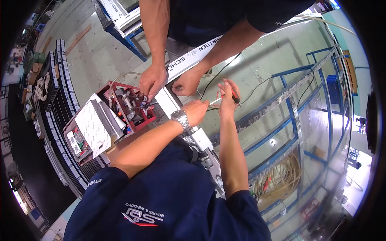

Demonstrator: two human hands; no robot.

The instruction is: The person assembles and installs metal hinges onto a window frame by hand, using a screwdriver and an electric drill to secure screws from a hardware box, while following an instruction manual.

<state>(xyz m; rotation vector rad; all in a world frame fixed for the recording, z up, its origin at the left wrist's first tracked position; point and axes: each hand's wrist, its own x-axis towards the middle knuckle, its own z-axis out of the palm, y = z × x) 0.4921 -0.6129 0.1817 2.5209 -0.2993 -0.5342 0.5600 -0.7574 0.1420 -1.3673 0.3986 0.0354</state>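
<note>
Screwdriver, red and black in the handle, sits above the white profile, its thin shaft pointing across to the left hand. The right hand has its grip closed around the handle, fingers wrapped and thumb up. The left hand, with a wristwatch on it, is curled tight at the shaft's tip. Whether it pinches the shaft or some small piece there cannot be told.

The step in hand looks like seating the tip: one hand guides, the other holds the handle ready. The next move calls for a steady tip and a straight shaft, with care for the black cable looping close by.

Just beyond, a co-worker's two hands rest at the profile and at the edge of a red parts box filled with small fittings. Further right stands a blue steel rack, with a coil of cable lower down.
</note>
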